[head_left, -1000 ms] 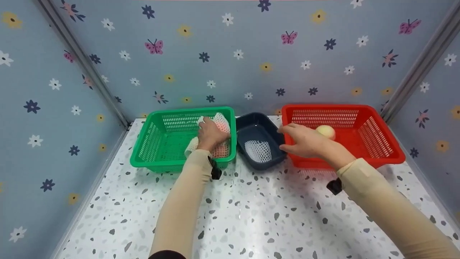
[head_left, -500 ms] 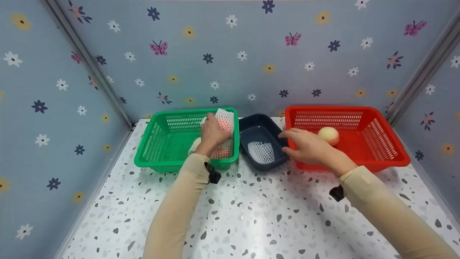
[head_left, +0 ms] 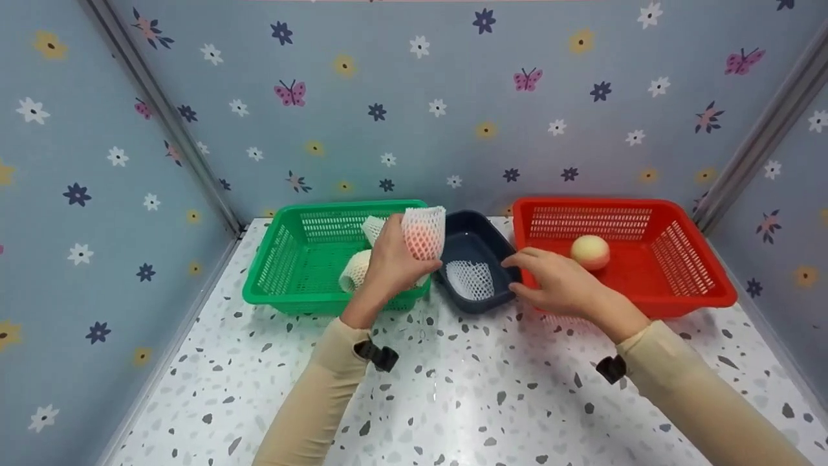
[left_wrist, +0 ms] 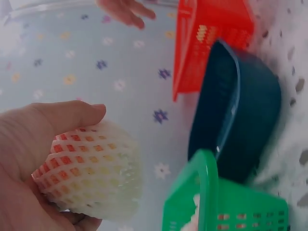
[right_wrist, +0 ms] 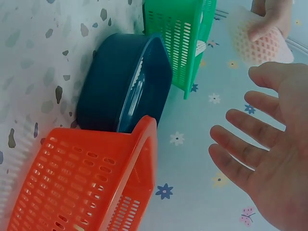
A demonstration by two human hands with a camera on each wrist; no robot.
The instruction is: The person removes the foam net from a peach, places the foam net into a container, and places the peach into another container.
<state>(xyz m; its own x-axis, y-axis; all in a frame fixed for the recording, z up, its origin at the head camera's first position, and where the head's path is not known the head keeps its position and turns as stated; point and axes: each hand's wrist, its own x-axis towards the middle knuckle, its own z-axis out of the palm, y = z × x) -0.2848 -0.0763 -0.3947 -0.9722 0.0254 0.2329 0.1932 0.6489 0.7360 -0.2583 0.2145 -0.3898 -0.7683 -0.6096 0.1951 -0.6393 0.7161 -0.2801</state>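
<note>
My left hand grips a peach in a white foam net, raised over the right end of the green basket. In the left wrist view, the thumb lies across the netted fruit's near side. Below that hand, more white netted things lie in the basket, partly hidden. My right hand hovers with fingers spread and nothing held, by the left edge of the red basket. Inside the red basket rests a bare yellow and pink peach.
Between the two baskets stands a dark blue bin with a loose white foam net inside. Patterned walls close off the back and sides of the speckled tabletop.
My left hand has lifted the netted peach up and to the right, off the other things in the green basket. The right hand has hardly moved.
</note>
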